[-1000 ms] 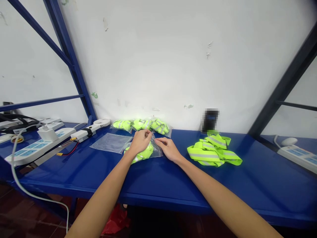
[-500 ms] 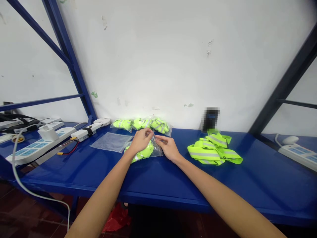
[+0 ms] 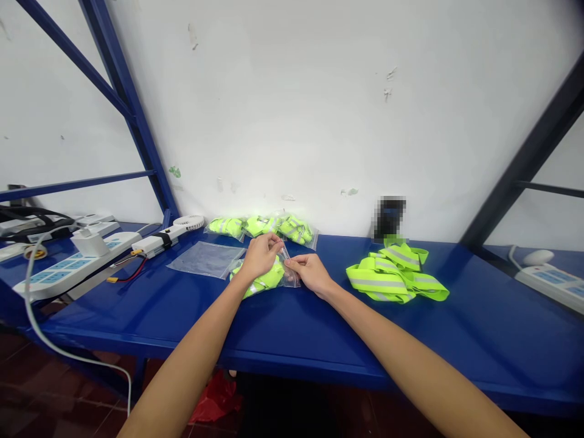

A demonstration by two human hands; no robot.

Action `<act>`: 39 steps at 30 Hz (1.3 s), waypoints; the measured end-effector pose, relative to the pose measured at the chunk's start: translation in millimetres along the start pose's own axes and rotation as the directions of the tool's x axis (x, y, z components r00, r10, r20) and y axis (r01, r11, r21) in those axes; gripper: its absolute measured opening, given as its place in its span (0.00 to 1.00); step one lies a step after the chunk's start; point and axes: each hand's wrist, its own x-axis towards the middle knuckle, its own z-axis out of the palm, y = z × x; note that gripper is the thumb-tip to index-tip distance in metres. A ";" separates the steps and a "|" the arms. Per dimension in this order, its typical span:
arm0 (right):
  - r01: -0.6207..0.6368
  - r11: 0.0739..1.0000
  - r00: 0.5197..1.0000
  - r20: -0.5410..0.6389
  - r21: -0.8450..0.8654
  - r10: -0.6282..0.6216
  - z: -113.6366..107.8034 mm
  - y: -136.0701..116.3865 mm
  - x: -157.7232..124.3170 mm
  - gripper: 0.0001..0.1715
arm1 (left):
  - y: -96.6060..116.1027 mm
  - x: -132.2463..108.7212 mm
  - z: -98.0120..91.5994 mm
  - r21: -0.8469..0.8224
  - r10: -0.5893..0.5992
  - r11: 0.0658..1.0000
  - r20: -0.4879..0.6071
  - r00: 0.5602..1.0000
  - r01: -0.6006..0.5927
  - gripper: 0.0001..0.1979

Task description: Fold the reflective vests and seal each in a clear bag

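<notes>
left hand: fingers pinched on top edge of clear bag
right hand: fingertips pinched on same edge, right side
clear bag: on blue shelf, yellow-green strap inside
empty bag: flat, just left
loose straps: right, apart
filled bags: against wall

both hands pinching clear bag, blue shelf

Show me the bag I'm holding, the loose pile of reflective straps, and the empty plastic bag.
bag in hand (image 3: 269, 278), head view, on the yellow contents
loose reflective straps (image 3: 395, 275), head view, middle of the pile
empty plastic bag (image 3: 206, 260), head view, its flat centre
</notes>
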 end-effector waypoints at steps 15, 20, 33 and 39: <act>0.064 0.993 0.996 -0.063 -0.101 -0.070 3.8 -0.4 0.2 0.16 | -4.2 -0.2 4.5 -0.052 -0.007 0.999 -0.045 0.999 0.005 0.06; 0.061 0.993 0.996 -0.063 -0.098 -0.067 2.1 2.2 1.5 0.19 | -5.9 0.3 5.0 -0.048 -0.007 0.999 -0.046 0.999 0.005 0.06; 0.187 0.908 0.971 -0.071 -0.374 -0.229 5.8 -1.2 -2.4 0.13 | -4.8 -1.1 4.6 -0.077 0.034 0.996 -0.014 0.999 -0.035 0.06; 0.162 0.949 0.977 -0.093 -0.272 -0.193 7.3 -1.9 -4.9 0.13 | 1.5 -2.9 3.7 -0.034 0.058 0.998 0.013 0.998 -0.057 0.06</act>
